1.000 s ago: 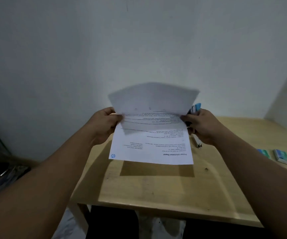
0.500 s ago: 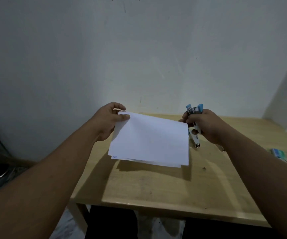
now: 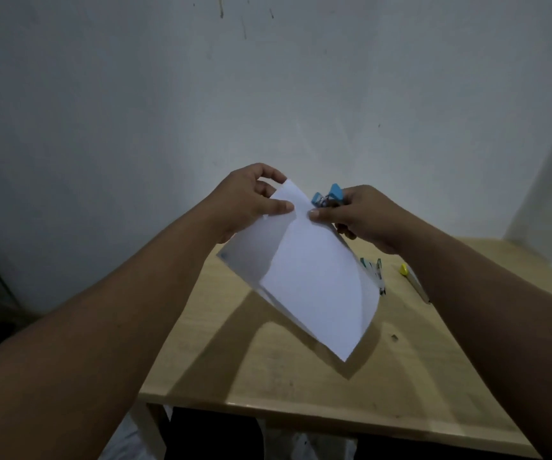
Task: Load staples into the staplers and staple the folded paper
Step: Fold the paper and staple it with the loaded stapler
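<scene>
The folded paper (image 3: 307, 277) hangs in the air above the wooden worktop (image 3: 301, 393), tilted so one corner points down toward the near edge. The left hand (image 3: 248, 202) pinches its top corner, thumb on the near face and fingers (image 3: 268, 175) curled behind. The right hand (image 3: 361, 215) presses its thumb on the same top edge just beside the left thumb, while its other fingers are curled round a blue stapler (image 3: 329, 197) that pokes up just behind the paper's top corner. Below the right hand, on the worktop, lies a second stapler (image 3: 375, 268), partly hidden by the sheet, and further right a pen with a yellow end (image 3: 414, 283).
</scene>
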